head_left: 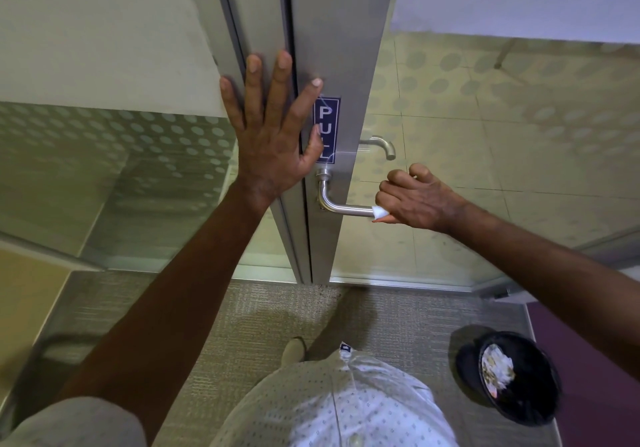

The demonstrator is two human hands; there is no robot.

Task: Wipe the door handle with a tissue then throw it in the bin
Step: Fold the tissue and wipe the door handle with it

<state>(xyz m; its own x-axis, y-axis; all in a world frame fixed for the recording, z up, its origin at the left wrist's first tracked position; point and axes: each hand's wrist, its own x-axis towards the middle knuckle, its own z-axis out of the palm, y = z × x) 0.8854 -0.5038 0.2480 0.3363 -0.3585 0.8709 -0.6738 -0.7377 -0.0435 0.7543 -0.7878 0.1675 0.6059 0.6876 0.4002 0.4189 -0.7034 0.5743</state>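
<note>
A brushed-metal lever door handle [341,206] sticks out to the right from the grey metal door frame [339,48]. My right hand [415,200] is closed around the handle's free end with a white tissue [378,212] bunched between fingers and metal. My left hand [273,127] lies flat, fingers spread, on the door frame just above the handle, partly covering a blue PULL sign [329,124]. A black bin [516,377] with crumpled white paper in it stands on the carpet at the lower right.
Frosted, dotted glass panels [502,127] flank the door on both sides. A second handle [381,145] shows through the glass on the far side. Grey carpet [242,325] covers the floor, with my shoe [293,349] and patterned shirt [346,408] below.
</note>
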